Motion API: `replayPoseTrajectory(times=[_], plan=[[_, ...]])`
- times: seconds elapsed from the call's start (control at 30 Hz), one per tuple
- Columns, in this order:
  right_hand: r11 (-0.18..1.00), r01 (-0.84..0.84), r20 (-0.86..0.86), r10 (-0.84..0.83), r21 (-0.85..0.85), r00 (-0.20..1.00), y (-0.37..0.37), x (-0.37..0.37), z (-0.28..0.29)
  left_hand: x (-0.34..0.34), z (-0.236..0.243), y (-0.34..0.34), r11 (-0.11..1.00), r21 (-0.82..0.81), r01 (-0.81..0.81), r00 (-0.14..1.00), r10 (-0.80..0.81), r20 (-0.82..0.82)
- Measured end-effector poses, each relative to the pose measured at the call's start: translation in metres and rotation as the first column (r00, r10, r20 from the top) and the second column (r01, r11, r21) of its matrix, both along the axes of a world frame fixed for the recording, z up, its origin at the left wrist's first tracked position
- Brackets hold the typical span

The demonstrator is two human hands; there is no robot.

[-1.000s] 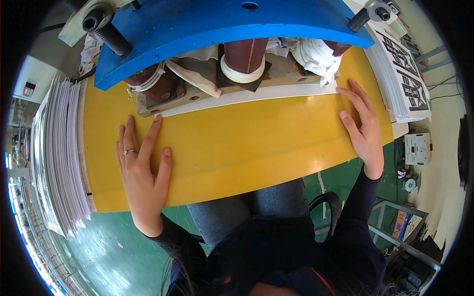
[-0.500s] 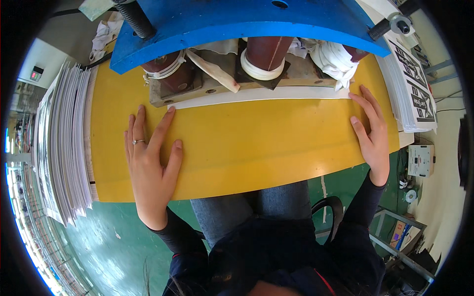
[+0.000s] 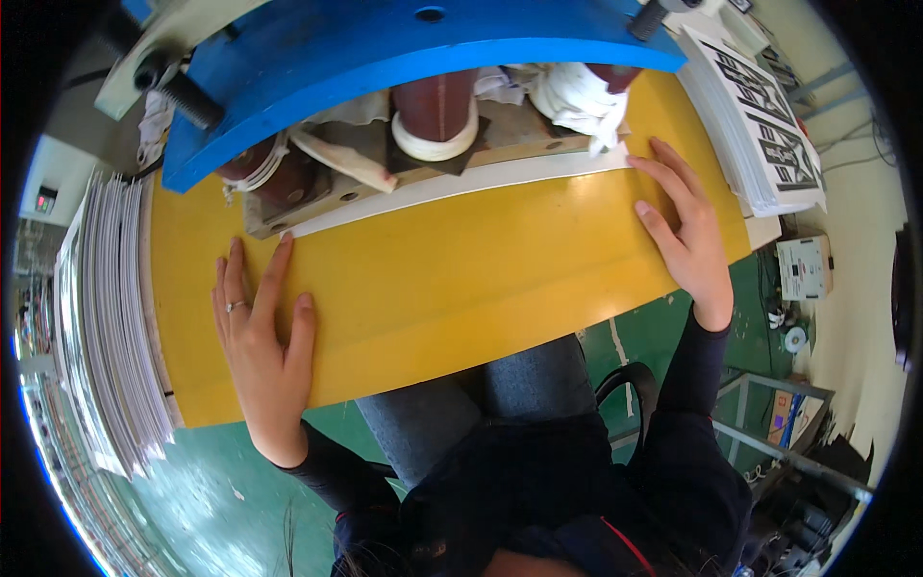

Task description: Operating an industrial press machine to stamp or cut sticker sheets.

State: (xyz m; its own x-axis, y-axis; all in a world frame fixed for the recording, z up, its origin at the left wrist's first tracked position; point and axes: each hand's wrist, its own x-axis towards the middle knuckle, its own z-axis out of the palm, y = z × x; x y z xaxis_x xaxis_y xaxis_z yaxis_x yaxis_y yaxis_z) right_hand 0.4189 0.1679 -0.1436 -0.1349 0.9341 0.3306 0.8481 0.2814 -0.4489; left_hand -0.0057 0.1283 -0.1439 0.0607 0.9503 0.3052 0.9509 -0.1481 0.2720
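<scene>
A narrow white strip of paper (image 3: pixel 452 188) sticks out along the front of a metal block (image 3: pixel 336 199) under a blue press plate (image 3: pixel 423 72). At the strip's left end, the index fingertip of my left hand (image 3: pixel 264 351) touches its corner. The fingers are spread over the yellow tabletop (image 3: pixel 442 288), and a ring sits on one of them. My right hand (image 3: pixel 694 240) has its fingers apart too, with fingertips at the strip's right end. Neither hand grips anything. The rest of the paper is hidden beneath the block.
Dark red posts (image 3: pixel 433 106) wrapped with white cloth (image 3: pixel 582 104) stand between plate and block. Bolts (image 3: pixel 187 96) project from the plate. A tall paper stack (image 3: pixel 111 317) stands at the left, and a stack of printed sheets (image 3: pixel 755 125) at the right.
The whole view has turned, so press and table appear tilted and shifted left. Both hands stay spread at the ends of the paper strip.
</scene>
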Motion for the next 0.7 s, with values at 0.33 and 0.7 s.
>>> replayPoseTrajectory(times=[0.33,0.7], plan=[[1.0,-0.011,-0.012,0.011,-0.005,1.0,-0.0025,0.0009,0.0016,0.0011,-0.002,0.0001,1.0,-0.009,-0.022,1.0,0.022,-0.013],[1.0,-0.016,0.003,0.016,-0.005,1.0,-0.0004,-0.0015,0.0018,-0.0007,0.0,-0.0011,0.999,-0.008,-0.036,0.999,0.036,-0.027]])
